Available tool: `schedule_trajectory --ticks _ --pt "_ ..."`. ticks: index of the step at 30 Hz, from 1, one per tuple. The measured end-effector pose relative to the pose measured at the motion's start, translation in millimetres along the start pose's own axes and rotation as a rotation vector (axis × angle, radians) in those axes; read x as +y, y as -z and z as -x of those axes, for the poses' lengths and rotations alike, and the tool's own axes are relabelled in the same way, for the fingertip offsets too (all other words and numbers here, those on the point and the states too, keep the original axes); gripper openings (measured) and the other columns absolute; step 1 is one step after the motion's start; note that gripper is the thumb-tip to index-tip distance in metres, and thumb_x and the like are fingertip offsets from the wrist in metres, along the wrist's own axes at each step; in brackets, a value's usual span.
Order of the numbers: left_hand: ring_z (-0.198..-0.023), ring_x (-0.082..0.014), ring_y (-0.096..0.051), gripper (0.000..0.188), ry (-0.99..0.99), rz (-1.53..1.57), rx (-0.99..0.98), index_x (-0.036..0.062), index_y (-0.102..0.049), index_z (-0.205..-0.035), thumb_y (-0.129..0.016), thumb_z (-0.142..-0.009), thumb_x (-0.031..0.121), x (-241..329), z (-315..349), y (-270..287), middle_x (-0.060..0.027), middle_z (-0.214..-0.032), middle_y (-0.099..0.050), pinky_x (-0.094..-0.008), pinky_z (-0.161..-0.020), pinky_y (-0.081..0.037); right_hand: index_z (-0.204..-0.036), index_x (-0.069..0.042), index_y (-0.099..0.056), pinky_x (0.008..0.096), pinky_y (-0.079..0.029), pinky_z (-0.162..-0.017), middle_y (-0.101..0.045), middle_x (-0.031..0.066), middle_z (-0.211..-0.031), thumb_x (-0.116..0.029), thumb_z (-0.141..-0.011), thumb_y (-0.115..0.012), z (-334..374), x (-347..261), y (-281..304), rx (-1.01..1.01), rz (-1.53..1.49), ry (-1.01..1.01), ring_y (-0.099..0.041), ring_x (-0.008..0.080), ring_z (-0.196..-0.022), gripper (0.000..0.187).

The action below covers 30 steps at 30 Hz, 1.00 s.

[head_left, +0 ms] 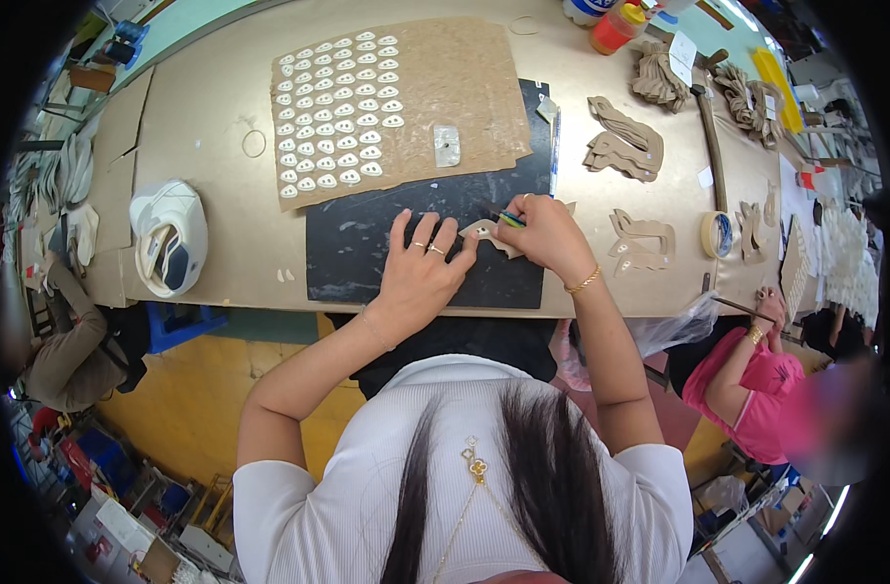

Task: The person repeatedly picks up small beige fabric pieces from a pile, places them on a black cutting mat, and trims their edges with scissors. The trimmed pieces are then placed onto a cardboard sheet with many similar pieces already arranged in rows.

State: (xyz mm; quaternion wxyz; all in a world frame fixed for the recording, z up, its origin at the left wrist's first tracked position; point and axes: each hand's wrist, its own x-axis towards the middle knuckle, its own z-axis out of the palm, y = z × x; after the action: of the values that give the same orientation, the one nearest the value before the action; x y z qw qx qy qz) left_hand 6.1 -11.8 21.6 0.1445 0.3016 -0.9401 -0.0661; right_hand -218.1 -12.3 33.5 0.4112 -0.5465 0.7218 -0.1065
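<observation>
On the black cutting board [377,248], a small beige cut-out piece [503,246] with a whitish patch lies between my hands. My left hand [421,277] rests on the board, fingers spread and stretched out, its thumb side touching the piece's left end. Closed round a slim green-and-yellow tool [509,219] with a dark end, my right hand [552,238] is over the piece's right part. The tool's kind cannot be made out. Ahead lies a brown sheet [464,78] carrying rows of small white oval patches [344,110], plus a translucent square [447,146].
Stacked beige cut pieces [625,141], more pieces [645,241] and a tape roll [716,235] lie on the right. A white cap-shaped item [167,238] stands left. Bottles [618,27] stand at the back. A person in pink [742,389] works at right; another sits left.
</observation>
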Motion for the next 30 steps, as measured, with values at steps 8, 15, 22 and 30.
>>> schedule_trajectory --ticks 8,15,22,30 --pt "-0.124 -0.0277 -0.051 0.044 -0.001 -0.041 -0.065 -0.0024 -0.060 -0.130 -0.055 -0.089 0.014 14 5 -2 -0.0138 -0.131 -0.056 -0.0482 -0.110 -0.036 -0.087 0.000 -0.068 0.0416 -0.052 -0.071 -0.067 0.0166 -0.082 -0.031 -0.075 -0.087 4 -5 -1 0.189 0.153 0.132 -0.067 0.0358 -0.079 0.038" --pt "-0.121 -0.0286 -0.053 0.045 0.012 -0.031 -0.052 -0.0022 -0.060 -0.130 -0.055 -0.088 0.015 16 5 -3 -0.0153 -0.132 -0.058 -0.0491 -0.109 -0.037 -0.093 -0.001 -0.072 0.0426 -0.054 -0.078 -0.070 0.0160 -0.095 -0.034 -0.074 -0.087 -1 -12 4 0.079 0.124 -0.002 -0.069 0.0353 -0.091 0.041" --pt "-0.121 -0.0292 -0.053 0.043 0.020 0.017 -0.048 -0.0023 -0.063 -0.126 -0.056 -0.087 0.014 17 4 -2 -0.0148 -0.131 -0.058 -0.0513 -0.106 -0.038 -0.092 0.001 -0.072 0.0433 -0.054 -0.078 -0.069 0.0176 -0.094 -0.032 -0.075 -0.087 2 -11 1 0.104 0.109 0.012 -0.069 0.0365 -0.089 0.040" --pt "-0.120 -0.0306 -0.056 0.035 -0.109 0.050 -0.009 -0.0042 -0.067 -0.114 -0.060 -0.084 0.012 6 -6 0 -0.0165 -0.123 -0.061 -0.0425 -0.105 -0.042 -0.090 0.001 -0.073 0.0436 -0.054 -0.077 -0.069 0.0175 -0.093 -0.032 -0.074 -0.088 0 -12 2 0.095 0.080 0.009 -0.069 0.0371 -0.089 0.040"
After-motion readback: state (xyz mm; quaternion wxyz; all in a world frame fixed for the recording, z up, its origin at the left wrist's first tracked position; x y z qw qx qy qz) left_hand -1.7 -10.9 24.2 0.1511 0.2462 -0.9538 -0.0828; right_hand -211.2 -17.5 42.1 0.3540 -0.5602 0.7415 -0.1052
